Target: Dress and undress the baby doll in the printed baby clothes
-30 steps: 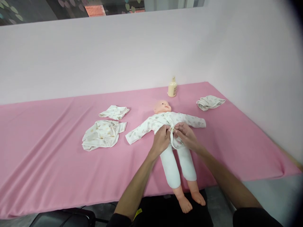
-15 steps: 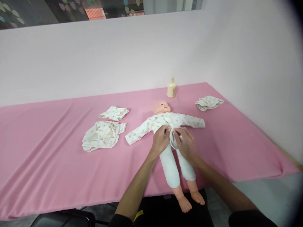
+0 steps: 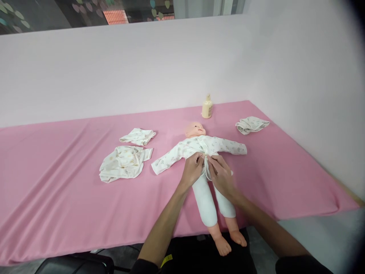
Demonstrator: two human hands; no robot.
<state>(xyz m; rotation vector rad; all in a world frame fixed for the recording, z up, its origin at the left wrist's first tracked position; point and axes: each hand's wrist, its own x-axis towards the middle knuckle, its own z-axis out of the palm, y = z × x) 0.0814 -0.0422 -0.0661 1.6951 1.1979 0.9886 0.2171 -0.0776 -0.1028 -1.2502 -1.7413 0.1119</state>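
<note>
A baby doll (image 3: 204, 201) lies on its back, head toward the wall and bare feet over the table's front edge. It wears a white patterned baby shirt (image 3: 196, 145) with both sleeves spread wide. At the belly, my left hand (image 3: 194, 167) pinches the shirt's front edge from the left. Close beside it my right hand (image 3: 221, 173) pinches the same front opening from the right, fingertips nearly touching the left ones. Whatever fastener lies between the fingertips is too small to make out. The doll's white cloth legs show below my hands.
A pink cloth covers the table (image 3: 71, 213). To the left lie a crumpled baby garment (image 3: 124, 163) and a smaller folded one (image 3: 138, 136). A cream pump bottle (image 3: 207, 107) stands near the wall, and another folded garment (image 3: 251, 125) rests at right. A black chair (image 3: 75, 264) is below the front edge.
My fingertips have drawn slightly closer together at the shirt's front, and the right hand has shifted a little. The doll and the other garments stay in place.
</note>
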